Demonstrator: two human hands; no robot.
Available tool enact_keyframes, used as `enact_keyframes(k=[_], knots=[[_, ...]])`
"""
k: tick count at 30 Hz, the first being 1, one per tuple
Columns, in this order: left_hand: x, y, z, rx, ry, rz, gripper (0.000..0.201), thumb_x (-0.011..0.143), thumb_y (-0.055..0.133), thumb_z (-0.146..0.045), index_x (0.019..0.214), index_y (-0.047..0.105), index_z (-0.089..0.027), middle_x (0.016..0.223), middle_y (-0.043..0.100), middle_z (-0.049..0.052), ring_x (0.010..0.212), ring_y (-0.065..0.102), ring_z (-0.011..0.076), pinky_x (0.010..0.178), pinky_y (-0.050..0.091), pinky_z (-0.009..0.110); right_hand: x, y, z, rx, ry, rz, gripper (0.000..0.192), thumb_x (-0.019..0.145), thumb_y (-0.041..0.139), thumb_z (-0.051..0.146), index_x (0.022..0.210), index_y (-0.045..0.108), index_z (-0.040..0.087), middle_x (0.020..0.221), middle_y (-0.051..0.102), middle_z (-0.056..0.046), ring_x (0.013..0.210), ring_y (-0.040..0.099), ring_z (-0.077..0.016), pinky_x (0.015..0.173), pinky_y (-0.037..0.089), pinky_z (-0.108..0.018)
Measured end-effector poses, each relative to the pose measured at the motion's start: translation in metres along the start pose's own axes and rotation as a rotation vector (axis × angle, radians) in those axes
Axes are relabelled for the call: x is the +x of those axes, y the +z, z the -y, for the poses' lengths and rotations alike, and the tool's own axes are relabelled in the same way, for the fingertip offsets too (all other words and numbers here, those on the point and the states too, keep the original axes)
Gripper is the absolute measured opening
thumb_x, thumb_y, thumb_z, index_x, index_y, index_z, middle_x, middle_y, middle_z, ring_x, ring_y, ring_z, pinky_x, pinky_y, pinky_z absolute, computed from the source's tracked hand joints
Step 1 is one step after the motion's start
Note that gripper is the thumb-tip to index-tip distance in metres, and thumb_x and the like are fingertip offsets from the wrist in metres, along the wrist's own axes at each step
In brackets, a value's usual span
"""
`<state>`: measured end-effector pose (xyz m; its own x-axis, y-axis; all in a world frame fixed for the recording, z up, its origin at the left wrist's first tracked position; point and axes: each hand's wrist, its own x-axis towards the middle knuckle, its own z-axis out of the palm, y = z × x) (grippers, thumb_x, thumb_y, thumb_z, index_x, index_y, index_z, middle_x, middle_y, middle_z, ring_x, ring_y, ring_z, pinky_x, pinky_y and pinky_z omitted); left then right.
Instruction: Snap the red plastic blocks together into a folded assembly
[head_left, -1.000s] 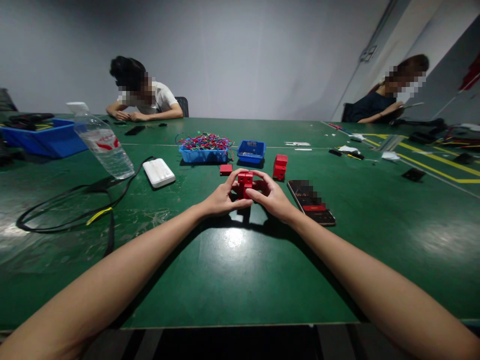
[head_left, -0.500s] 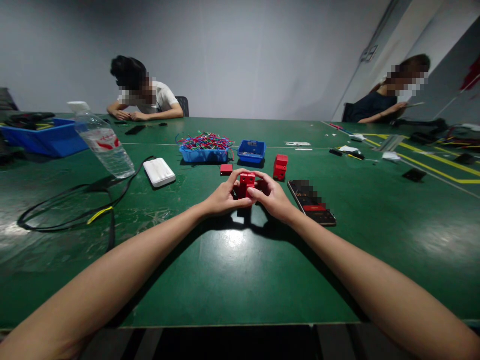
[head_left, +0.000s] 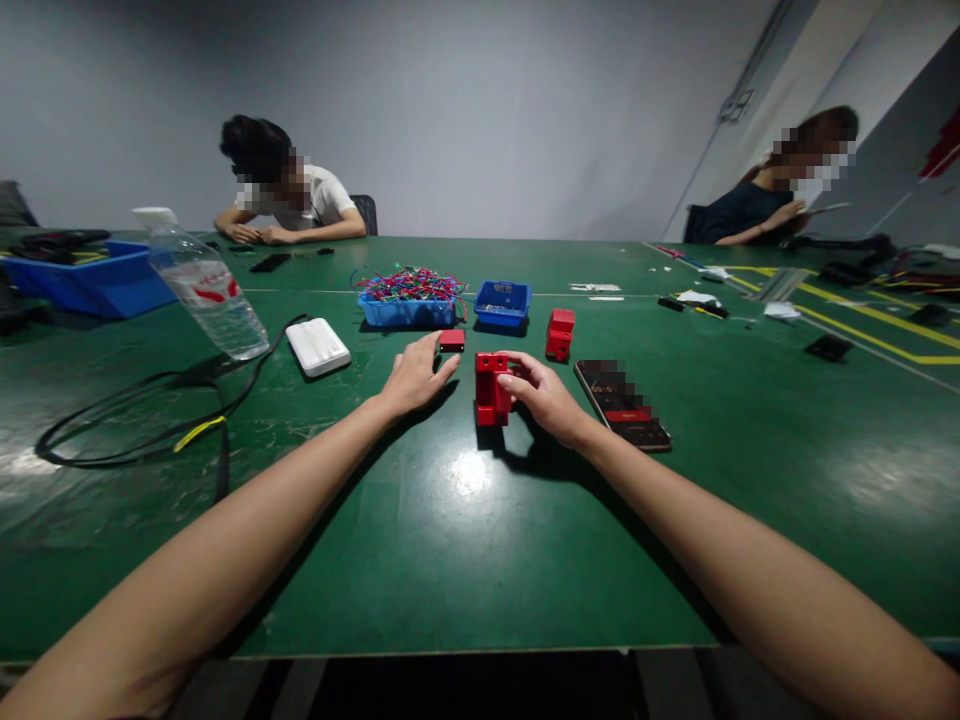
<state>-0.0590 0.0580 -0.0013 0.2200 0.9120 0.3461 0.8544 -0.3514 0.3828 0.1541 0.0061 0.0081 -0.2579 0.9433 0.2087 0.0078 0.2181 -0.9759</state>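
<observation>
A red blocky part with round holes in its top point(head_left: 491, 392) stands upright just above or on the green table; I cannot tell which. My right hand point(head_left: 546, 398) grips its right side between thumb and fingers. Left of it, my left hand point(head_left: 416, 375) is open and holds nothing, its fingers reaching forward beside a small flat red block point(head_left: 452, 341). Another red blocky part point(head_left: 560, 335) stands farther back on the right, apart from both hands.
Behind are a blue bin of coloured wires point(head_left: 409, 312) and a smaller blue bin point(head_left: 502, 308). A phone point(head_left: 622, 405) lies right; a white box point(head_left: 318, 348), tilted water bottle point(head_left: 210, 290) and looped black cable point(head_left: 127, 460) lie left. Two people sit across the table point(head_left: 465, 560).
My left hand has let go of the red blocky part and moved left and forward to the small red block. The right hand keeps its grip, and the part sits slightly lower.
</observation>
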Motion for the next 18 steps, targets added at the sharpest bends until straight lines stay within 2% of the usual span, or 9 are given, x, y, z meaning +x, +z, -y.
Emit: enact_keyframes(k=[3,6,13,18], knots=[[0.001,0.001,0.003,0.068,0.027,0.118,0.074,0.093,0.041,-0.053,0.151,0.025,-0.011,0.156,0.031,0.021,0.144,0.031,0.0348,0.113,0.028,0.054,-0.001,-0.001,0.001,0.017,0.009,0.031,0.046,0.077,0.069,0.039,0.118,0.056,0.022,0.097,0.071,-0.004,0.096,0.066,-0.0221,0.080,0.055,-0.035],[-0.001,0.001,-0.002,0.115,0.072,0.181,0.077,0.092,0.040,-0.058,0.152,0.023,-0.014,0.156,0.032,0.019,0.144,0.031,0.0364,0.112,0.027,0.056,-0.001,-0.001,0.002,0.018,0.004,0.041,0.046,0.077,0.070,0.038,0.118,0.056,0.022,0.098,0.071,-0.005,0.095,0.067,-0.0217,0.081,0.056,-0.036],[-0.004,-0.002,-0.007,0.150,0.111,0.142,0.075,0.090,0.044,-0.056,0.148,0.031,-0.009,0.146,0.046,0.022,0.132,0.043,0.0393,0.106,0.033,0.056,-0.002,-0.001,0.003,0.004,0.009,0.052,0.048,0.076,0.071,0.039,0.118,0.055,0.021,0.101,0.070,-0.006,0.095,0.067,-0.0223,0.084,0.055,-0.039],[-0.004,0.001,0.000,0.132,0.112,0.132,0.079,0.089,0.043,-0.059,0.149,0.028,-0.010,0.153,0.038,0.019,0.138,0.033,0.0397,0.110,0.029,0.055,-0.002,0.000,0.004,-0.001,0.008,0.060,0.048,0.077,0.071,0.038,0.118,0.055,0.020,0.100,0.070,-0.006,0.096,0.067,-0.0218,0.083,0.055,-0.037]])
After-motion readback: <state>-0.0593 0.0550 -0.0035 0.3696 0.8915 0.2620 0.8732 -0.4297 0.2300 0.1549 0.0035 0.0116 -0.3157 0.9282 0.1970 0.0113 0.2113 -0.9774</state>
